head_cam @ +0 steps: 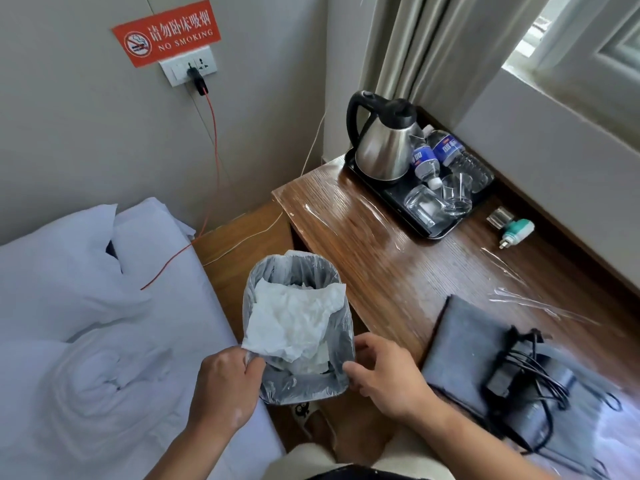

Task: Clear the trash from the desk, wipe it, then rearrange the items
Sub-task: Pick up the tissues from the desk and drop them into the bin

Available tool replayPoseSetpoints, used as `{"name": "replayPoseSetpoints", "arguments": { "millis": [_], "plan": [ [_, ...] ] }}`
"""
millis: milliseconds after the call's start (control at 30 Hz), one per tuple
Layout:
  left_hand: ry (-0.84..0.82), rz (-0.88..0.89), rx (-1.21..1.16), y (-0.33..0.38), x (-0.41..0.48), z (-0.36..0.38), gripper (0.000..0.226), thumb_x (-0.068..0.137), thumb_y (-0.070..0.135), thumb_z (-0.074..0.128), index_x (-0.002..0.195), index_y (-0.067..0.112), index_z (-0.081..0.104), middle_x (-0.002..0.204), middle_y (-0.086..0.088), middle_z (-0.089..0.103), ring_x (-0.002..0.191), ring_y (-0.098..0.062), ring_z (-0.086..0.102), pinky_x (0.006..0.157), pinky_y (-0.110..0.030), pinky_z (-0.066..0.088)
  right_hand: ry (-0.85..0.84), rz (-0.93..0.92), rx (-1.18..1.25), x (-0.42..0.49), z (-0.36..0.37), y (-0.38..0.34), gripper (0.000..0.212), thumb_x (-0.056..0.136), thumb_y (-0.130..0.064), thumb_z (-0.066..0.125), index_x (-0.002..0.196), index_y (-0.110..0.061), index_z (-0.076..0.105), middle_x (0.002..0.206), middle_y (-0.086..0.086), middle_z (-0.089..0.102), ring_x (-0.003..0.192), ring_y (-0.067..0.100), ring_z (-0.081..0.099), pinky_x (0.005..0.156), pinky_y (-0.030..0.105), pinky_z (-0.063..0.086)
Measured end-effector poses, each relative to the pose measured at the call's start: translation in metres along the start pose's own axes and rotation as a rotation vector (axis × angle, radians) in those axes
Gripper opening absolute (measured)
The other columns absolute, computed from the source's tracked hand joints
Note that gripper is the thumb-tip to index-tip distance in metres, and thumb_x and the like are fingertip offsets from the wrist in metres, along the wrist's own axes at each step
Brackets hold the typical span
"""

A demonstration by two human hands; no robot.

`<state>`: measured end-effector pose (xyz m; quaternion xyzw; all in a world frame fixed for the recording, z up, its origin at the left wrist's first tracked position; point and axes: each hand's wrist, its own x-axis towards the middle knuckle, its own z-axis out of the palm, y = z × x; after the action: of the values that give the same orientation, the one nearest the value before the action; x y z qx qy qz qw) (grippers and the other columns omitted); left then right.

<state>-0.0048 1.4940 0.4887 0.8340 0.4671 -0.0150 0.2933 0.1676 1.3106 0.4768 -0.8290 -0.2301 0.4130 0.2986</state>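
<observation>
Most trash seems binned, with crumpled tissue filling the lined bin at 6 o'clock, the left hand pinching its rim and the right hand curled round it, while the desk likely awaits wiping and the tray at 1 o'clock holds a kettle, bottles and glasses.

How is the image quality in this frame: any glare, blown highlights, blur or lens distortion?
Head view: the window is blown out at top right; daylight glare streaks the glossy desk; the charger at lower right is smeared; wide-angle distortion tilts the wall; the bin, left hand and right hand are sharp.
</observation>
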Motion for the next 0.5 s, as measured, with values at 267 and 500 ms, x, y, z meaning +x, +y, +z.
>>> {"name": "replayPoseSetpoints", "arguments": {
  "millis": [267, 500],
  "plan": [
    [0.068, -0.022, 0.028, 0.028, -0.098, 0.043, 0.055, 0.088, 0.012, 0.062, 0.048, 0.019, 0.026, 0.042, 0.001, 0.03, 0.044, -0.015, 0.032, 0.047, -0.032, 0.028, 0.011, -0.086, -0.045, -0.066, -0.022, 0.065, 0.02, 0.083, -0.037, 0.067, 0.103, -0.035, 0.064, 0.085, -0.014, 0.072, 0.069, 0.006, 0.068, 0.071, 0.031, 0.059],
    [0.104, -0.1, 0.042, 0.059, -0.206, 0.078, 0.056, 0.086, 0.008, 0.064, 0.045, 0.018, 0.027, 0.041, 0.001, 0.03, 0.044, -0.016, 0.033, 0.051, -0.029, 0.033, -0.012, -0.194, -0.046, -0.151, -0.047, 0.127, 0.022, 0.086, -0.034, 0.067, 0.107, -0.036, 0.065, 0.09, -0.018, 0.07, 0.084, 0.0, 0.063, 0.067, 0.011, 0.047]
  ]
}}
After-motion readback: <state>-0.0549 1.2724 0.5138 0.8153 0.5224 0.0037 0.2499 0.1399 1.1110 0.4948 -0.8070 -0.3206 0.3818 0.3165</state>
